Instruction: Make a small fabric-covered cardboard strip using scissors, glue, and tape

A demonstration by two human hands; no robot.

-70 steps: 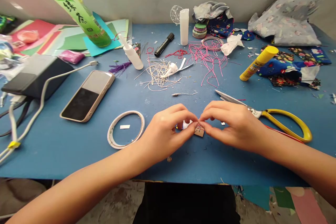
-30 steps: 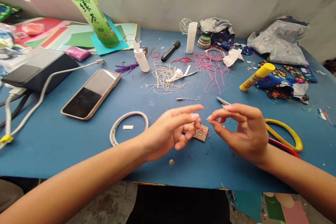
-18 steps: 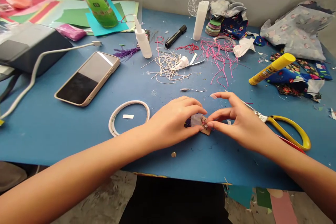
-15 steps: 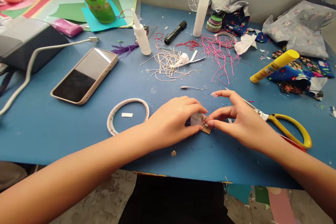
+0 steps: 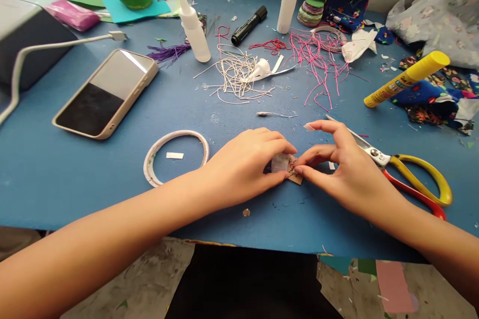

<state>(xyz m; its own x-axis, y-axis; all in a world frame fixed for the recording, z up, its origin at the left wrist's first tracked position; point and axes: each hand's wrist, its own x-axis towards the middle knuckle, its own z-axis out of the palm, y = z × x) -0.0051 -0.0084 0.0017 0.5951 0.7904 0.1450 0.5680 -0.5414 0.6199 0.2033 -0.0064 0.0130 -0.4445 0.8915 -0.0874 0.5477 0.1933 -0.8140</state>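
Note:
A small brown cardboard piece (image 5: 297, 178) lies at the front middle of the table, with a pale fabric patch (image 5: 280, 163) on its left part and a bit of red thread on it. My left hand (image 5: 247, 167) grips it between thumb and fingers from the left. From the right, my right hand (image 5: 339, 162) pinches thumb and fingertip together at the thread; what is between those tips is too small to make out. Its index finger is raised. Partly behind my right hand lie open scissors (image 5: 374, 154) with yellow and red handles.
Left of my hands are a tape roll (image 5: 149, 159), a white strip (image 5: 174, 155) and a phone (image 5: 105, 94). Farther back are a glue bottle (image 5: 196, 35), a black marker (image 5: 249, 26), cream strings (image 5: 239, 77) and pink strings (image 5: 318, 62). A yellow glue stick (image 5: 406, 79) stands tilted at right.
The camera view has shifted, so the things at the back sit higher in the picture. Both hands stay at the cardboard piece, the right fingertips still pinched there.

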